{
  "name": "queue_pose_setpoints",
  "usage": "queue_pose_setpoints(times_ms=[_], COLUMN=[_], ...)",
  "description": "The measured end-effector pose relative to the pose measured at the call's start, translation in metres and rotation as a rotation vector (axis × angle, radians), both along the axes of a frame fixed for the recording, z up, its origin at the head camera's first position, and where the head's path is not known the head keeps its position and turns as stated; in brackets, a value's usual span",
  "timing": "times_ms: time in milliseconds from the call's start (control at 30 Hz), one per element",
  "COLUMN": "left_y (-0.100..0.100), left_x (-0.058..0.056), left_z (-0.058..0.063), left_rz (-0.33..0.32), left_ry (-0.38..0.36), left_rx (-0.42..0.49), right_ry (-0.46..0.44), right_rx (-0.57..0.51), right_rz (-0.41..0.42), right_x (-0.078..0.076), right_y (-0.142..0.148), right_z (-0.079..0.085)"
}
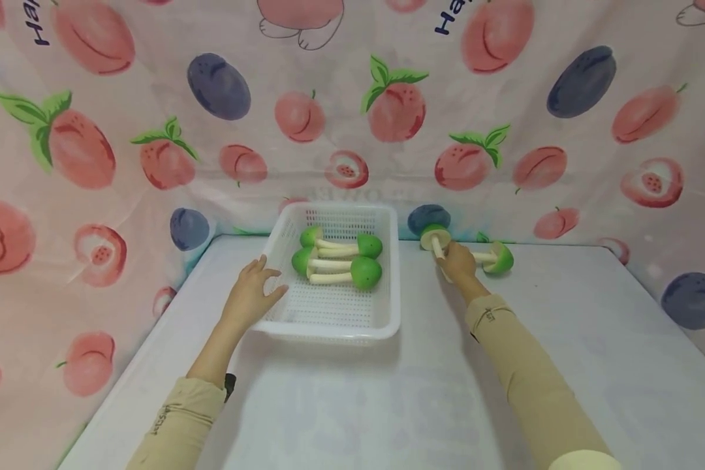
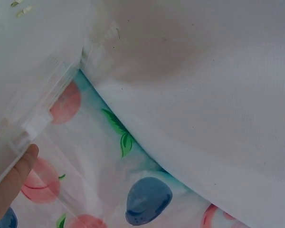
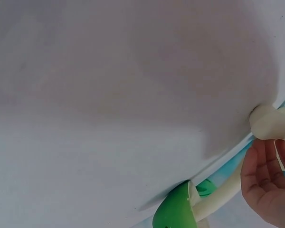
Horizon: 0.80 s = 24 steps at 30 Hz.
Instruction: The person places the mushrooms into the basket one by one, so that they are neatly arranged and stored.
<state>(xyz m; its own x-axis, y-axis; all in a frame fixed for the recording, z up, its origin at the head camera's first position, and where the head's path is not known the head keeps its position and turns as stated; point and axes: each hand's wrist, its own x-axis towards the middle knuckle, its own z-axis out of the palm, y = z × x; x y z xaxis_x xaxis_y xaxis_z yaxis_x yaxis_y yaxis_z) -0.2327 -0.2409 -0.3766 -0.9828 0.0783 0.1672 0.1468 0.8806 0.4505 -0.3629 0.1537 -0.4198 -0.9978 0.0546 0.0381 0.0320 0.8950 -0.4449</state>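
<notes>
My right hand point(image 1: 460, 263) grips the pale stem of a toy mushroom point(image 1: 435, 239) with a green cap, just right of the basket near the back of the table. In the right wrist view its fingers meet the rounded white stem end point(image 3: 270, 122). Beside that hand lies a second green-capped mushroom point(image 1: 499, 258), its stem partly hidden behind the hand. My left hand point(image 1: 250, 292) rests at the left rim of a white plastic basket point(image 1: 329, 328), fingers spread. Inside the basket, several green-capped mushrooms point(image 1: 367, 273) lie on their sides.
Under everything is a white table point(image 1: 352, 405). A fruit-print cloth point(image 1: 329, 78) hangs behind it and down the left side, meeting the table's back edge close behind the basket and the mushrooms.
</notes>
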Motion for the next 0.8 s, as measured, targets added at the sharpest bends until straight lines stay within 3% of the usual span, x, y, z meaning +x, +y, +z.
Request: queue_pose_setpoints(times_ms=[633, 800], left_y=[0.0003, 0.0012], left_x=[-0.0003, -0.0004], left_z=[0.0, 0.0], left_rz=[0.004, 0.002], left_ry=[0.007, 0.006], left_rx=[-0.007, -0.008], right_ry=[-0.066, -0.084], right_rx=[-0.103, -0.11], right_rz=[-0.08, -0.068], right_x=[0.0035, 0.0047], right_y=[-0.0021, -0.0003], right_z=[0.0048, 0.0066])
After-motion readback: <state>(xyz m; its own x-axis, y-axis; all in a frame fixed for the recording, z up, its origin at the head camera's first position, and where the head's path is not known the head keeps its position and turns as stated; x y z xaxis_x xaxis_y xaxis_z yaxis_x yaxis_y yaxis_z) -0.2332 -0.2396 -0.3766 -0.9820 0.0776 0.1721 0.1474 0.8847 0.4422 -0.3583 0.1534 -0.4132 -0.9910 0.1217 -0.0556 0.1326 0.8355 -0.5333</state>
